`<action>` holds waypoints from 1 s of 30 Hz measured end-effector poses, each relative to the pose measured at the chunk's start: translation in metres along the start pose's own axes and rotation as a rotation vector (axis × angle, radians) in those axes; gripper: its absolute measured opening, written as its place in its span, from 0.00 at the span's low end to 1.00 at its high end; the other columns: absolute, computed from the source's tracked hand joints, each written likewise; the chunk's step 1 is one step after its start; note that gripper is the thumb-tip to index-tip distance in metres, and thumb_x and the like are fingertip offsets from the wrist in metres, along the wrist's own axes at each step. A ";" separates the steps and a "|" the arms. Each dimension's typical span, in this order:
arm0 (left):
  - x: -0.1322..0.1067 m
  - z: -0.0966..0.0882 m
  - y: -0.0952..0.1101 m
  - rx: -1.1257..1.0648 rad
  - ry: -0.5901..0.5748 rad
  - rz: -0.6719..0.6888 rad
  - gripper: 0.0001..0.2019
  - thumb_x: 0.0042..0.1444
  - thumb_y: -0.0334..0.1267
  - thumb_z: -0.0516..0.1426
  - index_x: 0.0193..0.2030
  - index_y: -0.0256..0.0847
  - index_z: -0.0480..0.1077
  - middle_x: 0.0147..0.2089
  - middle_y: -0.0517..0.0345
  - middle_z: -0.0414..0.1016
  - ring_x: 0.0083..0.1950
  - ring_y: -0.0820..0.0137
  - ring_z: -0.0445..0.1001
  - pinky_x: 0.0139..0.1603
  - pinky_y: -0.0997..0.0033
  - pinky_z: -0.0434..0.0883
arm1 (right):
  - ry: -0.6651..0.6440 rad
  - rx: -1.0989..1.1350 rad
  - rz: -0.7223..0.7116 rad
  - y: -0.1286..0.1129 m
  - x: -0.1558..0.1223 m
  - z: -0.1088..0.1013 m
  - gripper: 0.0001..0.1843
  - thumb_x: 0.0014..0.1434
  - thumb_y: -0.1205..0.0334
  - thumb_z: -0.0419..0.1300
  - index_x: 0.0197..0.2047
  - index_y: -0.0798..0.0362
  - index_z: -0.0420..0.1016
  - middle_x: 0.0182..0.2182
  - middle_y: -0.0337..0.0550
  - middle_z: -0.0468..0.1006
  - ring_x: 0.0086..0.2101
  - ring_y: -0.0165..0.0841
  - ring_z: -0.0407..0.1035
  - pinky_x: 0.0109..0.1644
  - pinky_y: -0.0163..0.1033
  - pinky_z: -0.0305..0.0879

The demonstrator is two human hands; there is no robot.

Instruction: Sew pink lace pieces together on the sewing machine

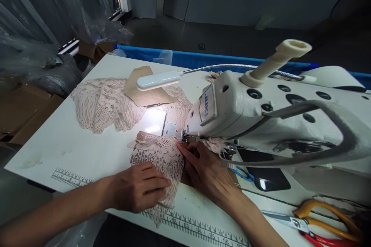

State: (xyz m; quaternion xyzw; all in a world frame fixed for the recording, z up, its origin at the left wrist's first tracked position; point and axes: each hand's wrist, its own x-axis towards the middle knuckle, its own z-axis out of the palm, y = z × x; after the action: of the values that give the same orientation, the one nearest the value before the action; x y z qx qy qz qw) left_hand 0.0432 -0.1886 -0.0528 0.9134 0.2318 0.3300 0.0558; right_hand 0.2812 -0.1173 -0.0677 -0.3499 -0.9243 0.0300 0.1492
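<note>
Forearms [63,210] over pale pink lace [155,154] at a JUKI sewing machine [232,102]

Have the left hand [142,187] palm-down on the lace, with fingers loosely bent and close together; with the thumb out of sight, cannot tell whether clamped on any of it. Have the right hand [208,170] at the right side of the same lace, with the index fingertip touching the openwork border just beside the presser foot [187,137]; cannot tell whether pinching or only pressing. Find this lace flat on the white table [43,150], in front of the needle plate [171,130], with a narrow tail crossing the printed ruler [203,229] toward the front edge.

See more lace in a rumpled heap [101,104] to the left, partly under brown paper [142,90]. Above the paper, note a white gooseneck lamp [158,80], lit and throwing a bright patch near the needle plate. Right of the right hand, make out blue snips [245,174]; farther right, scissors [297,222] with orange and red handles, pointing at the right forearm. Beyond the table's left side, spot cardboard boxes [26,112] and clear plastic [66,73].
</note>
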 end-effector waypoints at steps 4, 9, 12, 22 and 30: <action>-0.001 0.000 0.000 -0.004 -0.010 -0.006 0.06 0.58 0.25 0.54 0.38 0.31 0.73 0.45 0.47 0.79 0.43 0.64 0.77 0.39 0.64 0.75 | -0.002 0.006 -0.002 -0.001 -0.001 0.001 0.26 0.62 0.67 0.49 0.62 0.52 0.68 0.43 0.59 0.73 0.40 0.44 0.72 0.39 0.50 0.76; 0.000 -0.001 -0.001 0.011 0.000 0.019 0.06 0.57 0.25 0.54 0.37 0.31 0.72 0.43 0.46 0.80 0.41 0.64 0.77 0.38 0.64 0.75 | 0.051 0.178 0.106 0.004 -0.001 -0.005 0.23 0.65 0.65 0.47 0.62 0.49 0.67 0.44 0.53 0.76 0.39 0.40 0.74 0.45 0.48 0.74; 0.000 -0.002 -0.002 0.037 -0.016 0.042 0.05 0.57 0.25 0.54 0.37 0.32 0.72 0.44 0.46 0.80 0.42 0.64 0.77 0.38 0.64 0.75 | 0.061 0.302 0.272 0.008 0.000 -0.016 0.20 0.66 0.60 0.47 0.57 0.53 0.72 0.35 0.50 0.78 0.34 0.40 0.74 0.41 0.45 0.74; -0.002 -0.004 0.000 0.055 -0.059 0.094 0.07 0.58 0.27 0.55 0.44 0.31 0.70 0.42 0.45 0.79 0.38 0.64 0.76 0.34 0.64 0.70 | 0.019 0.378 -0.013 -0.010 -0.026 -0.025 0.22 0.62 0.68 0.51 0.56 0.47 0.75 0.48 0.51 0.69 0.46 0.37 0.69 0.47 0.43 0.71; 0.001 -0.009 0.003 0.048 -0.085 0.133 0.13 0.60 0.40 0.57 0.45 0.32 0.70 0.43 0.44 0.79 0.36 0.64 0.75 0.32 0.64 0.70 | 0.061 0.292 -0.067 -0.014 -0.025 -0.016 0.22 0.60 0.71 0.54 0.54 0.45 0.76 0.46 0.52 0.67 0.47 0.42 0.66 0.48 0.48 0.70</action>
State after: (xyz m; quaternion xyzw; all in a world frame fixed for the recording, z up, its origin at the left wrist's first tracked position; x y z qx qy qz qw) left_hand 0.0394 -0.1914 -0.0441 0.9410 0.1762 0.2881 0.0216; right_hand 0.2947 -0.1453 -0.0562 -0.2941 -0.9164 0.1484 0.2275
